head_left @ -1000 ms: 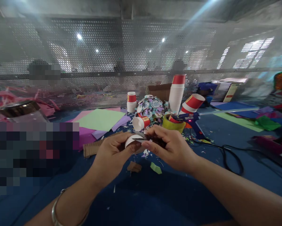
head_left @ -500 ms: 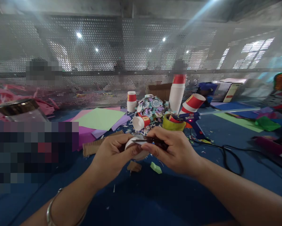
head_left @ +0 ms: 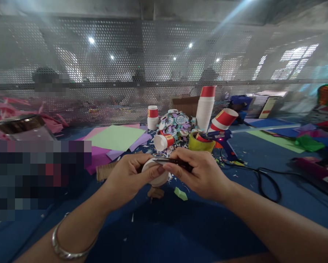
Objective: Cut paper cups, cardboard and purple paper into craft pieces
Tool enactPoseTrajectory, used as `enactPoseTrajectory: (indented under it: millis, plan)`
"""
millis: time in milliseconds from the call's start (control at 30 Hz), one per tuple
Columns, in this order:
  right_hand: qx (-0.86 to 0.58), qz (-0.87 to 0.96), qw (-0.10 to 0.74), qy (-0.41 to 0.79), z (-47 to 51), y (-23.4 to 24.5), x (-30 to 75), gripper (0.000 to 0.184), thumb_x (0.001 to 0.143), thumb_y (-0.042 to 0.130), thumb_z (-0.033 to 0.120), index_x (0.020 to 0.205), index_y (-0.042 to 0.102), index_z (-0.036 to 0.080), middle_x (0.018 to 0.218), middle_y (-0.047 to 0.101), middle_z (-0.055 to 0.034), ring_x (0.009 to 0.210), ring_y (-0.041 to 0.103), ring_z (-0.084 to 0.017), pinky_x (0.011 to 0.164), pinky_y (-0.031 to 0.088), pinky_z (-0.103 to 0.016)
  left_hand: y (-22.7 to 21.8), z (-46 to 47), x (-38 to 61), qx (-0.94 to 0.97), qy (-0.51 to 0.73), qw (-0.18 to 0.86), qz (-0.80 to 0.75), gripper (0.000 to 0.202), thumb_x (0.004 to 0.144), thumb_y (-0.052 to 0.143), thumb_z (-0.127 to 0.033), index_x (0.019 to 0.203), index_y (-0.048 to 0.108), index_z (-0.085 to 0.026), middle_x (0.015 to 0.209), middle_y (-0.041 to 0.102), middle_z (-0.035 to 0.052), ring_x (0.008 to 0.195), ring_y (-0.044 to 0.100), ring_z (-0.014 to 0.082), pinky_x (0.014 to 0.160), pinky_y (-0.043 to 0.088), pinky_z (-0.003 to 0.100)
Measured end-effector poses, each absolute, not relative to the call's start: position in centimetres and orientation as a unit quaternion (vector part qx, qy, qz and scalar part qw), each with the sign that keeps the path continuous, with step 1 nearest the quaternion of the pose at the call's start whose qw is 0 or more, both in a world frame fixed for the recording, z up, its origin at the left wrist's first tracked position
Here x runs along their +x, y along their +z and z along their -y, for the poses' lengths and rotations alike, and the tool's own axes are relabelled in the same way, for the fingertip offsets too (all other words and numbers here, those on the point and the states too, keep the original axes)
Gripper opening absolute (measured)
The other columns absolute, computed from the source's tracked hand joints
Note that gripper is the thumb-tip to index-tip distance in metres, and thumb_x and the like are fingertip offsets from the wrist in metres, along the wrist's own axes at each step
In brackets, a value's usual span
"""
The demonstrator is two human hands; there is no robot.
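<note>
My left hand point(head_left: 131, 174) is closed round a round white paper cup piece point(head_left: 160, 179), with the thumb across its face. My right hand point(head_left: 198, 171) grips dark-handled scissors point(head_left: 164, 160), their metal blades pointing left at the cup piece's upper rim. The handle is mostly hidden in the fingers. Just beyond my hands, a red-and-white paper cup point(head_left: 164, 141) lies on its side before a heap of cut cup pieces point(head_left: 177, 122) with coloured paper. Below the hands lie a brown cardboard scrap point(head_left: 155, 192) and a light green paper scrap point(head_left: 180, 194).
A blue glue gun point(head_left: 225, 142) with a lit red light rests by a yellow container point(head_left: 201, 144), its black cord point(head_left: 262, 179) trailing right. Stacked cups point(head_left: 205, 109) stand behind. Coloured paper sheets point(head_left: 117, 138) lie left. A perforated metal screen point(head_left: 98, 73) rises behind the table.
The scissor blades have closed together at the rim; they were apart before. The cup piece has tilted to show more of its round face, and both hands have shifted slightly left.
</note>
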State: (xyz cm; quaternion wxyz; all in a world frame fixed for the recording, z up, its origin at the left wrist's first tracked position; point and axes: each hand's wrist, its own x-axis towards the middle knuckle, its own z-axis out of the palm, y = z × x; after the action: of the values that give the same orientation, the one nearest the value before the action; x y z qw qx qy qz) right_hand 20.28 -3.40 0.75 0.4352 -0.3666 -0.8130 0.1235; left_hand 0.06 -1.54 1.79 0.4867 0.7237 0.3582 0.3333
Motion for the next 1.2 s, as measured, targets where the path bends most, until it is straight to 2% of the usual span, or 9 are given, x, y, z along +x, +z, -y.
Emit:
enactPoseTrajectory:
  millis: [200,367,467,700,900,1200]
  plan:
    - [-0.379,0.81,0.429,0.129,3.3,0.6,20.2,0.027,0.092,0.057,0.037,0.074,0.055,0.017,0.055,0.04,0.007,0.048,0.034,-0.006,0.047,0.027,-0.022,2.1,1.4,0.2,0.725,0.326,0.497,-0.349,0.027,0.082,0.068,-0.041,0.075,0.067,-0.015,0.065,0.06,-0.0009,0.059,0.051,0.0099,0.055,0.039,0.02]
    - [-0.404,0.798,0.421,0.152,3.2,0.4,20.1,0.028,0.093,0.054,0.037,0.073,0.056,0.017,0.056,0.041,0.0061,0.05,0.034,-0.007,0.049,0.029,-0.023,1.5,1.4,0.2,0.706,0.29,0.546,-0.345,0.027,0.084,0.066,-0.041,0.073,0.064,-0.016,0.065,0.064,0.0017,0.057,0.059,0.0135,0.056,0.047,0.025]
    - [-0.422,0.786,0.418,0.174,3.0,0.3,20.1,0.028,0.093,0.054,0.039,0.075,0.057,0.018,0.058,0.044,0.0053,0.052,0.036,-0.008,0.049,0.029,-0.024,1.0,1.3,0.3,0.684,0.281,0.584,-0.335,0.027,0.085,0.065,-0.042,0.075,0.063,-0.017,0.065,0.064,0.0014,0.056,0.059,0.0136,0.057,0.048,0.028]
    - [-0.468,0.746,0.418,0.224,2.2,0.4,20.4,0.035,0.092,0.053,0.05,0.079,0.057,0.018,0.066,0.05,0.0026,0.059,0.042,-0.011,0.053,0.03,-0.027,0.7,0.9,0.4,0.641,0.371,0.55,-0.386,0.023,0.081,0.07,-0.037,0.09,0.067,-0.017,0.082,0.066,0.0022,0.075,0.058,0.0138,0.069,0.045,0.026]
    - [-0.478,0.727,0.406,0.281,1.4,0.0,20.5,0.039,0.091,0.052,0.055,0.077,0.056,0.019,0.064,0.046,0.0036,0.057,0.039,-0.011,0.052,0.028,-0.027,0.9,0.7,0.5,0.616,0.409,0.55,-0.389,0.022,0.08,0.072,-0.033,0.092,0.064,-0.016,0.083,0.063,0.0002,0.077,0.054,0.0122,0.072,0.044,0.025]
    - [-0.484,0.733,0.39,0.275,1.1,-0.4,20.5,0.039,0.092,0.051,0.054,0.078,0.059,0.018,0.069,0.055,0.0005,0.06,0.044,-0.012,0.055,0.033,-0.028,0.6,0.7,0.5,0.613,0.41,0.554,-0.386,0.028,0.075,0.078,-0.03,0.096,0.063,-0.018,0.085,0.062,-0.0019,0.078,0.055,0.0108,0.068,0.048,0.021]
